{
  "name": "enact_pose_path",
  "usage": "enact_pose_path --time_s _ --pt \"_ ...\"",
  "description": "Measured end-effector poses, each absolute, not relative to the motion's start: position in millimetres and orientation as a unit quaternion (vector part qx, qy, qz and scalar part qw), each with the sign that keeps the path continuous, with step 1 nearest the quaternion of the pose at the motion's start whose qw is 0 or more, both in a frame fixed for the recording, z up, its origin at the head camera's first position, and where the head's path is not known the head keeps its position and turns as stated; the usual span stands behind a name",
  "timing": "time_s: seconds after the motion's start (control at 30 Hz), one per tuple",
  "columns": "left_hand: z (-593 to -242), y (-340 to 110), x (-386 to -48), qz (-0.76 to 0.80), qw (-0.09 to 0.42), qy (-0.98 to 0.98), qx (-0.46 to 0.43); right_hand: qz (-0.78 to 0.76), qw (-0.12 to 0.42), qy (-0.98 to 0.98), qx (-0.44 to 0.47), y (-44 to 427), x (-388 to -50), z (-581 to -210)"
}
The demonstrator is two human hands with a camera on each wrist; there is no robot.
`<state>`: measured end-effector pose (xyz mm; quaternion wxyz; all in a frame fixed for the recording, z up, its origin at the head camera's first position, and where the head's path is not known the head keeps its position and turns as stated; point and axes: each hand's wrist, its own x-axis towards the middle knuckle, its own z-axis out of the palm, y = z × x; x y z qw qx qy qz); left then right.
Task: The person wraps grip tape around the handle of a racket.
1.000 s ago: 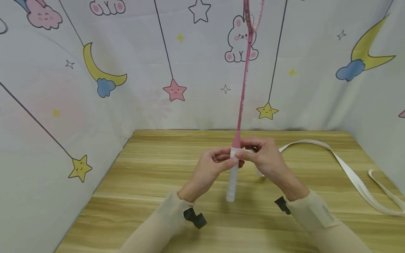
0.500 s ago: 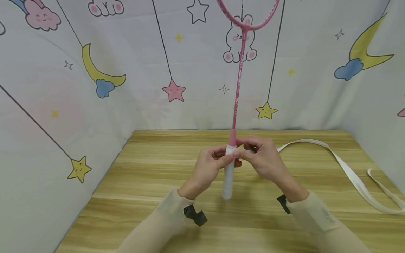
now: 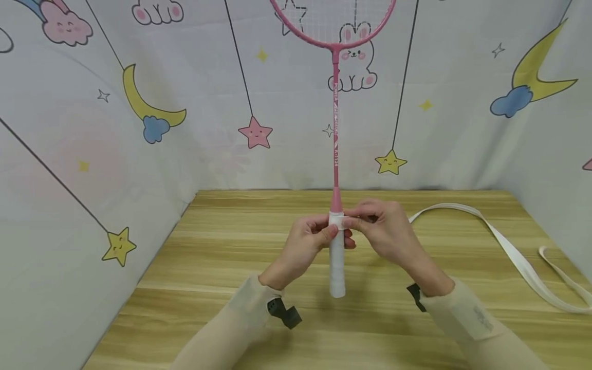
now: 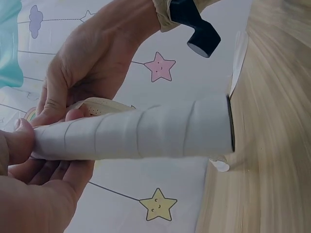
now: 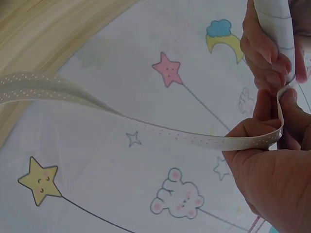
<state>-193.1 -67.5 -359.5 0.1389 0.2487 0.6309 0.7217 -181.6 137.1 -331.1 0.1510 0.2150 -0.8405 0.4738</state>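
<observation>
A pink badminton racket [image 3: 336, 123] stands upright, its handle [image 3: 337, 267] covered in white wrap with spiral seams, which the left wrist view shows on the handle [image 4: 141, 131]. My left hand [image 3: 302, 244] grips the handle near its top, thumb in front and fingers behind. My right hand [image 3: 386, 231] pinches a white strip against the handle's upper end, just under the pink cone. In the right wrist view the perforated strip [image 5: 194, 138] runs from between the right hand's [image 5: 272, 170] thumb and fingers off to the left.
The loose length of white strip [image 3: 513, 257] curves over the wooden table [image 3: 208, 308] on the right, with its far part near the right edge. Behind the table hangs a white curtain [image 3: 296, 103] printed with stars, moons and rabbits.
The racket has turned about its long axis, so its round head shows broadside instead of edge-on. Its shaft has tilted from leaning right to upright. Both hands keep their hold near the handle's top.
</observation>
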Motion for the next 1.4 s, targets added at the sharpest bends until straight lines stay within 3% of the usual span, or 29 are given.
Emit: enact_pose_path --time_s 0.33,0.57,0.77,0.87,1.13,1.4 --pt "-363.0 -74.8 -201.1 0.701 0.202 0.611 0.307 0.554 0.045 -0.812 0.179 145.4 -192.6 -335.2" --pt "-366.6 -78.5 -204.6 0.708 0.25 0.575 0.326 0.583 -0.039 -0.774 0.247 151.1 -201.6 -343.5" --pt "-368.5 -77.6 -206.5 0.714 0.274 0.557 0.324 0.575 -0.036 -0.765 0.289 152.1 -202.7 -347.1" --pt "-368.8 -75.5 -208.0 0.706 0.239 0.596 0.297 0.572 -0.015 -0.772 0.277 150.2 -200.5 -346.1" --pt "-363.8 -69.2 -206.8 0.657 0.072 0.723 0.198 0.54 0.024 -0.804 0.248 146.1 -198.5 -346.5" --pt "-359.7 -70.8 -210.5 0.611 0.028 0.761 0.215 0.481 0.054 -0.841 0.241 139.4 -196.5 -346.7"
